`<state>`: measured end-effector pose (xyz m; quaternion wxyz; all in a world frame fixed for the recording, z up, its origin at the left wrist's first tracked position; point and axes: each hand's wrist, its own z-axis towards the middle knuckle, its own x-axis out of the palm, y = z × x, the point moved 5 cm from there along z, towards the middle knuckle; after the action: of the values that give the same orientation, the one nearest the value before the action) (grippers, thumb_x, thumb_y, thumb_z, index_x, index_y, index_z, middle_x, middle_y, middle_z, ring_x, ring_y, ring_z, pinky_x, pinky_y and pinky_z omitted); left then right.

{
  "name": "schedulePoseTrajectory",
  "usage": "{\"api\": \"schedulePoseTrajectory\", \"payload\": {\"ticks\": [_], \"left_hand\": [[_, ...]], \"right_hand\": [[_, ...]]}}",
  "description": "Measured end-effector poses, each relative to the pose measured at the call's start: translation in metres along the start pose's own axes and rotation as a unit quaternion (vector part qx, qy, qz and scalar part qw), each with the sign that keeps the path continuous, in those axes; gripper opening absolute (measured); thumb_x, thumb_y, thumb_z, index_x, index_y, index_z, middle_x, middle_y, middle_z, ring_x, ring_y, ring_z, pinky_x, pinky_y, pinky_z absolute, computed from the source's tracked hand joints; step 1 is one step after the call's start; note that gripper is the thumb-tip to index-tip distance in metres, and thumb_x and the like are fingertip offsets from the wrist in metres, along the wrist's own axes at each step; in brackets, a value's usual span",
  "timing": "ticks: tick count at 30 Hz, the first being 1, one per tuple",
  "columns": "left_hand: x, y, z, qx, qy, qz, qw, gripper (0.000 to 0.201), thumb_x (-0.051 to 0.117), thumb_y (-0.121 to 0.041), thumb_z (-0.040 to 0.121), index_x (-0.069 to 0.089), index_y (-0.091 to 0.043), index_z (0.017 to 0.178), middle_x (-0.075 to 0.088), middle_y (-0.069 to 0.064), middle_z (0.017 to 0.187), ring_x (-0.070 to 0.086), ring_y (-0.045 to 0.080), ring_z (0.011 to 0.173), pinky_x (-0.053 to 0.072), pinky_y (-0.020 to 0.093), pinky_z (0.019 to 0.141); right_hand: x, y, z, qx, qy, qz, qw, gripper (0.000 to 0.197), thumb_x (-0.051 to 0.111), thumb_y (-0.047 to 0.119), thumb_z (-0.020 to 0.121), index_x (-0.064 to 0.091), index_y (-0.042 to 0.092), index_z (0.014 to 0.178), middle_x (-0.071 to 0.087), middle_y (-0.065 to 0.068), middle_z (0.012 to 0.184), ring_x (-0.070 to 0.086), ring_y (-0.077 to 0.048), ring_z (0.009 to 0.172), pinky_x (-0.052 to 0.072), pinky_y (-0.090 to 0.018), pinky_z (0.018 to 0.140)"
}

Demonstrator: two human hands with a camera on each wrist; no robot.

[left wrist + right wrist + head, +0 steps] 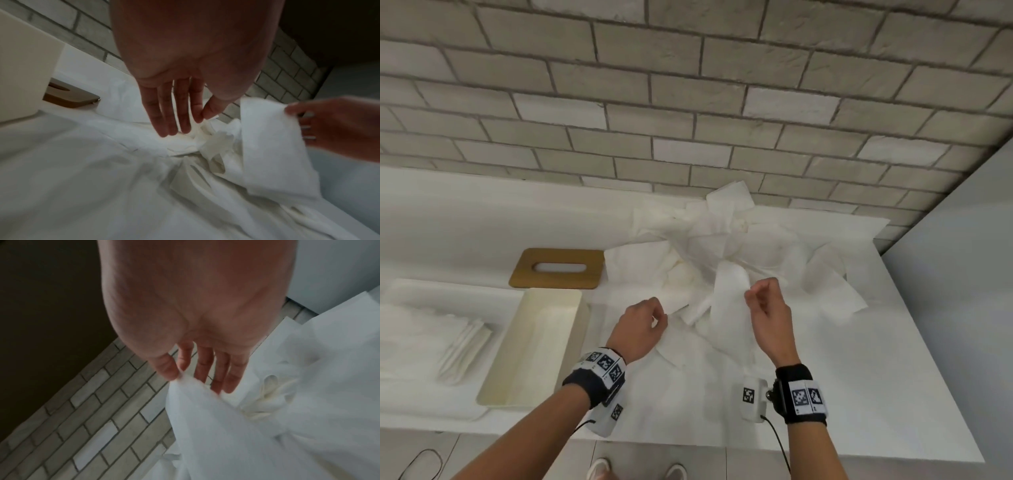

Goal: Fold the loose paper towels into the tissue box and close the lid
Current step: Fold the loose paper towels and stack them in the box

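A tangled heap of white paper towels (726, 246) covers the middle and right of the white counter. My right hand (765, 301) is raised over it and pinches the upper edge of one paper towel sheet (729, 308) between thumb and forefinger (170, 369). My left hand (647, 322) pinches a corner of a towel (209, 116) between thumb and forefinger, its other fingers straight. The cream tissue box (534, 346) lies open and empty to the left. Its wooden lid (558, 267) with an oval slot lies flat behind the box.
A small stack of folded towels (465, 346) lies on a white tray (404, 397) at the far left. A brick wall (688, 102) runs along the counter's back, and a pale wall closes the right side. The counter's front edge (791, 448) is near my wrists.
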<state>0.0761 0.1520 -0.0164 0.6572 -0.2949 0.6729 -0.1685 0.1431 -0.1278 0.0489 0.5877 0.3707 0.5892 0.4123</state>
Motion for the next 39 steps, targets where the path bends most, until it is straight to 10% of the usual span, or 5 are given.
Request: {"api": "schedulePoseTrajectory", "payload": {"ticks": [11,20,26,30,39], "left_hand": [[-0.040,-0.090,-0.013,0.036,0.107,-0.411,0.905,0.062,0.087,-0.034,0.089,0.056,-0.023,0.143,0.072,-0.001,0.134,0.069,0.016,0.125,0.056,0.036,0.105],[-0.089,-0.025,-0.031,-0.082,-0.166,-0.419,0.889,0.030,0.079,-0.028,0.095,0.071,-0.021,0.123,0.081,-0.012,0.107,0.078,0.011,0.096,0.064,0.029,0.078],[-0.094,0.003,-0.042,-0.115,-0.203,-0.391,0.890,0.020,0.078,-0.028,0.096,0.075,-0.018,0.114,0.081,-0.013,0.101,0.077,0.007,0.091,0.061,0.023,0.072],[-0.088,0.004,-0.044,-0.131,-0.188,-0.387,0.893,0.014,0.073,-0.033,0.100,0.077,-0.022,0.107,0.081,-0.010,0.098,0.077,0.009,0.089,0.060,0.026,0.074],[-0.091,-0.021,-0.036,-0.066,-0.126,-0.435,0.889,0.020,0.059,-0.021,0.109,0.072,-0.021,0.125,0.079,0.000,0.119,0.075,0.022,0.113,0.059,0.046,0.097]], "right_hand": [[0.014,0.085,-0.034,-0.132,0.164,0.077,0.975,0.016,0.066,0.004,0.105,0.062,0.017,0.112,0.063,0.007,0.108,0.063,-0.013,0.065,0.044,-0.023,0.063],[0.091,-0.025,0.005,0.068,0.139,-0.242,0.958,0.061,0.064,0.073,0.092,0.052,0.028,0.132,0.059,0.005,0.130,0.061,-0.023,0.118,0.051,-0.044,0.099],[0.115,-0.053,0.009,0.110,0.136,-0.180,0.968,0.026,0.072,0.027,0.102,0.056,0.019,0.120,0.068,-0.003,0.117,0.064,-0.027,0.117,0.047,-0.025,0.087],[0.099,-0.014,0.024,0.018,0.132,-0.170,0.976,0.019,0.078,0.029,0.099,0.063,0.019,0.096,0.067,0.003,0.091,0.064,-0.017,0.085,0.042,-0.022,0.071],[0.045,0.103,-0.025,-0.213,0.262,-0.137,0.931,0.009,0.073,0.044,0.101,0.070,0.037,0.097,0.070,0.020,0.116,0.057,-0.004,0.130,0.044,-0.027,0.106]]}}
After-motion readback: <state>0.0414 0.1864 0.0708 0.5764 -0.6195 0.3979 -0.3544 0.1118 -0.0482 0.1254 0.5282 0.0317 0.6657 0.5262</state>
